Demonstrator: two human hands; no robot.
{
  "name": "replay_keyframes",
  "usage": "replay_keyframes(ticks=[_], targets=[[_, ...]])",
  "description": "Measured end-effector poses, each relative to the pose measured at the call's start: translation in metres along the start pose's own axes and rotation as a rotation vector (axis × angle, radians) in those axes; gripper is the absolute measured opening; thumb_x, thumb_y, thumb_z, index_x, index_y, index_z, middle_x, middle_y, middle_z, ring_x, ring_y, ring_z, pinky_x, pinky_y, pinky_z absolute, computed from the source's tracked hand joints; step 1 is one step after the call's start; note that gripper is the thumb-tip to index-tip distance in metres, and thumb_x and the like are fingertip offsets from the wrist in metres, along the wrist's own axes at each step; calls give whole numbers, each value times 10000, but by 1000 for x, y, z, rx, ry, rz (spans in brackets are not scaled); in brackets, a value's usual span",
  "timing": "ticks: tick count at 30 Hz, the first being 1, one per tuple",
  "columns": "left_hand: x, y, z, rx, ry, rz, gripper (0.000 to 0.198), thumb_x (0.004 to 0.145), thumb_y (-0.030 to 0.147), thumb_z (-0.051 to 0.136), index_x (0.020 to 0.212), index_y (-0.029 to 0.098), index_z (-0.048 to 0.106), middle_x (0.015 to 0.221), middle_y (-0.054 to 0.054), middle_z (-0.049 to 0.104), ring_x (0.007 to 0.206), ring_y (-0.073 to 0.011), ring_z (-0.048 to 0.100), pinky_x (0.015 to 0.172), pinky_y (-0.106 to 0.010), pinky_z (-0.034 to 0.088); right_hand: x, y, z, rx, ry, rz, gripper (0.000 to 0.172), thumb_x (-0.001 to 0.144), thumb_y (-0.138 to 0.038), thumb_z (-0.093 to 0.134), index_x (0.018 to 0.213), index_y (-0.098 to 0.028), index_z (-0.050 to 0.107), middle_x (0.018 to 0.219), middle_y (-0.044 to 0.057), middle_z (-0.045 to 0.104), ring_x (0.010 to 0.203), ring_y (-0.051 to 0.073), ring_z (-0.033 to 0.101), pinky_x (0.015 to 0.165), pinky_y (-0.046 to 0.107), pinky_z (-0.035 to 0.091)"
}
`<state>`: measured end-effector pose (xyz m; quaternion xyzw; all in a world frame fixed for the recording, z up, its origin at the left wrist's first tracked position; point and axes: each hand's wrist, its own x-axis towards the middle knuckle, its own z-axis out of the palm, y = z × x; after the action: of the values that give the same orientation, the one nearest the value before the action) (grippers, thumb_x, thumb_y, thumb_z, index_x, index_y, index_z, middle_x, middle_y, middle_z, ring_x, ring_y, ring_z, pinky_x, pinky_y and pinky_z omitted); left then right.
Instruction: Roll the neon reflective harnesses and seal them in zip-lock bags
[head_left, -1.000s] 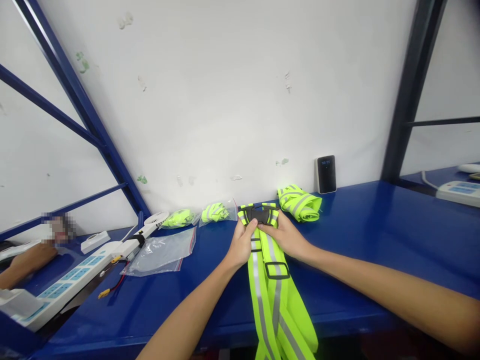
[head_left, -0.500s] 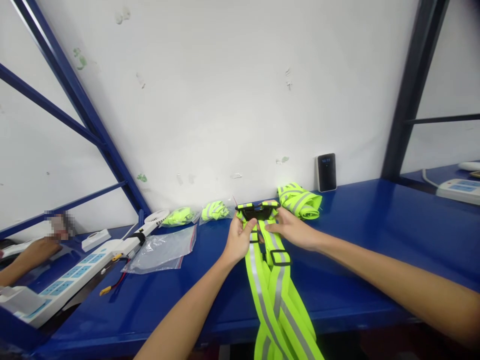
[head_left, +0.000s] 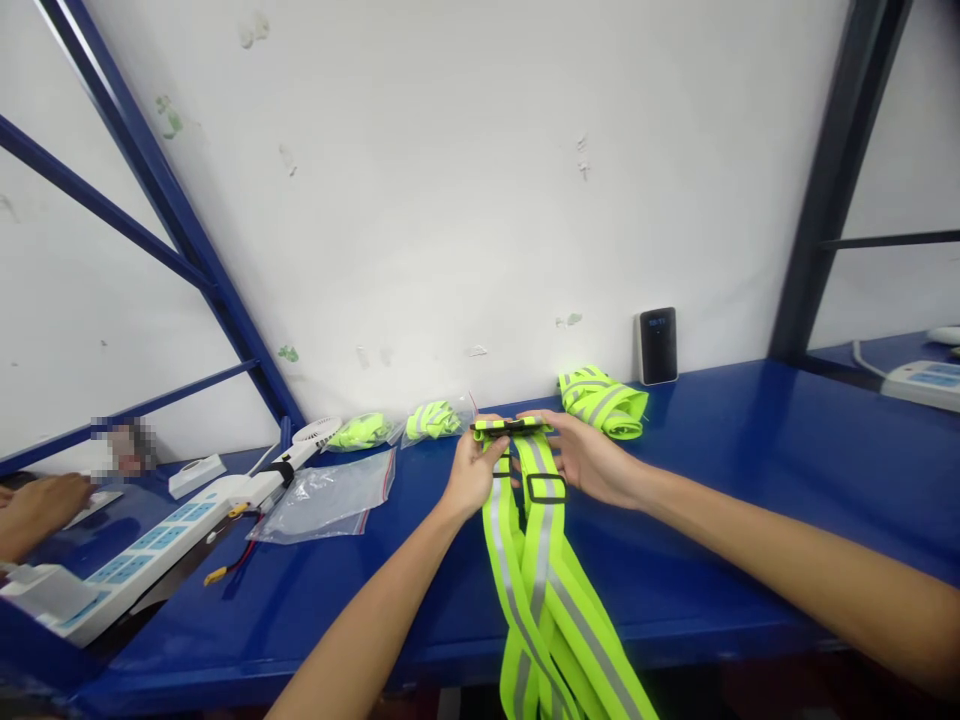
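Head view: left hand [head_left: 471, 472] and right hand [head_left: 592, 462] both pinch the reflective strap harness [head_left: 534, 560] at twelve o'clock, above the blue worktop [head_left: 712, 500]; straps trail toward six o'clock.

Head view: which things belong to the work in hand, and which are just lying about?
In hand: reflective harness, gripped at its top by left hand and right hand.
Lying about: folded harness, bagged harnesses, empty zip bag, power strip, black device.
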<state>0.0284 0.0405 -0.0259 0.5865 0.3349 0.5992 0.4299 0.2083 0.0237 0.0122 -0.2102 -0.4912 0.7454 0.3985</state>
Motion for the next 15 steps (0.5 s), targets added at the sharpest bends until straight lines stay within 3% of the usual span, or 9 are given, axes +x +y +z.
replay_keyframes(ticks=[2, 5, 8, 12, 15], targets=[[-1, -1, 2, -8, 11, -14, 271, 765, 305, 709, 983, 203, 585, 872, -9, 617, 704, -156, 629, 673, -310, 525, 4, 0, -3, -2, 55, -36, 301, 861, -420, 607, 1083, -218, 628, 957, 63, 708, 758, 223, 689, 739, 418, 581], [-3, -9, 7, 23, 123, 24, 264, 727, 197, 707, 962, 207, 587, 853, 9, 601, 779, -144, 602, 754, -277, 486, 10, 7, -8, -42, 119, -95, 298, 797, -311, 706, 1075, -211, 672, 949, 52, 723, 774, 206, 688, 704, 349, 577], [-6, -12, 10, -135, 202, -58, 403, 684, 121, 644, 1060, 232, 549, 857, 21, 602, 791, -140, 587, 775, -278, 470, 13, 12, -11, -56, 120, -114, 333, 740, -253, 760, 1064, -204, 702, 963, 51, 739, 840, 190, 686, 731, 290, 552], [-11, 1, 10, -432, 99, -156, 651, 568, 59, 566, 1185, 259, 505, 914, 17, 632, 859, -167, 613, 815, -315, 488, 14, 15, -14, -56, 111, -128, 430, 671, -239, 801, 1088, -198, 704, 1004, 51, 742, 875, 188, 685, 812, 305, 529], [-12, 14, 11, -476, 20, -191, 608, 611, 108, 597, 1198, 250, 522, 1030, -9, 655, 947, -201, 631, 856, -349, 504, 15, 16, -17, -135, 125, -200, 458, 650, -222, 803, 1095, -195, 699, 1064, 42, 723, 914, 186, 674, 865, 321, 516]])
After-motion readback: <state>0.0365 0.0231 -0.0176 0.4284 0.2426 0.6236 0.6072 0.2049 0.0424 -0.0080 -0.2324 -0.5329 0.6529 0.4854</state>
